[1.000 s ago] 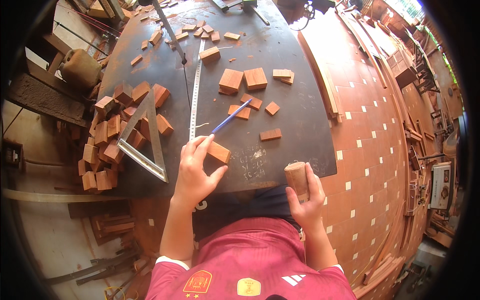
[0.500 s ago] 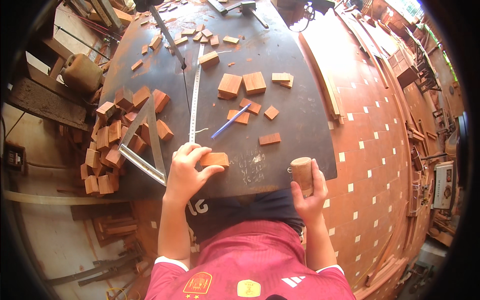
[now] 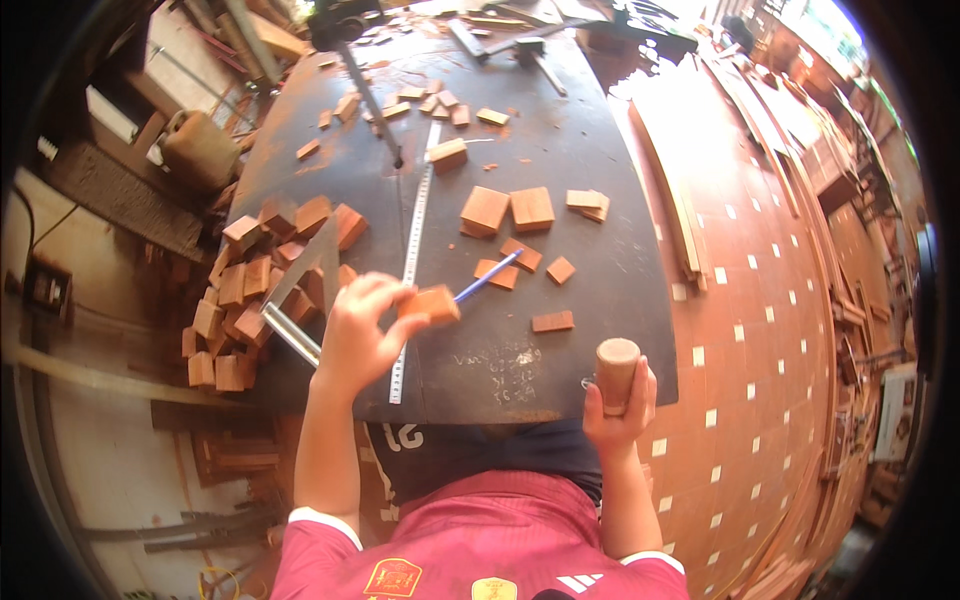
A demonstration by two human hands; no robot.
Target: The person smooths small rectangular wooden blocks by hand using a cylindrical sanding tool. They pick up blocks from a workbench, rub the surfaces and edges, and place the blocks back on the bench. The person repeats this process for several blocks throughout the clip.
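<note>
My left hand (image 3: 365,328) pinches a small wooden block (image 3: 432,303) between thumb and fingers, and hand and block are slightly blurred. The block is over the dark table, beside a white measuring strip (image 3: 417,230). My right hand (image 3: 622,412) is wrapped round a brown cylinder (image 3: 617,372) with a pale round top, held upright by the near right corner. Beyond the left hand lies a blue pen (image 3: 490,276) across small wood pieces. A metal triangle square (image 3: 290,330) leans by the heap of wooden blocks (image 3: 230,290) on the left.
A saw's upright post and thin blade (image 3: 372,105) stand over the dark table (image 3: 590,290). Two larger blocks (image 3: 531,208) and several offcuts (image 3: 440,100) are scattered farther back. A metal bar tool (image 3: 530,48) lies at the far edge. Long boards (image 3: 665,190) rest right of the table.
My left hand has lifted the block off the table, uncovering the strip's near end. My right hand still holds the cylinder. The whole view has shifted a little.
</note>
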